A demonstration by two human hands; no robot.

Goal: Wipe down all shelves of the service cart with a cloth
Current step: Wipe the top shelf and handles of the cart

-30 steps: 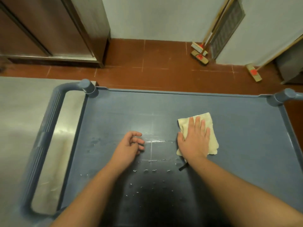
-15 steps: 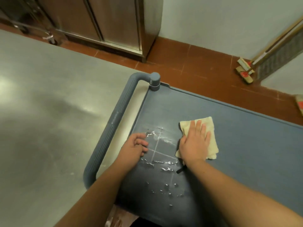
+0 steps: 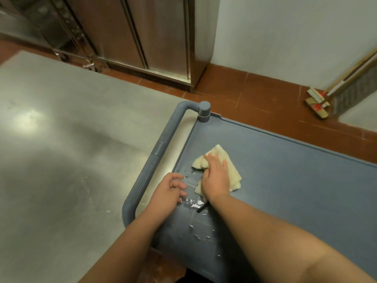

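I'm pressing the cream cloth onto the cart's top shelf with my right hand, fingers flattened for wiping pressure; my left hand, at nine o'clock, is resting loosely curled, holding nothing, steadying me.

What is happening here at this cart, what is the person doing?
A person is wiping the top shelf of a grey service cart. The right hand presses a cream cloth flat on the shelf near the cart handle. The left hand rests beside it on the shelf, holding nothing. Water drops lie on the surface near the hands, so this part is not yet dry.
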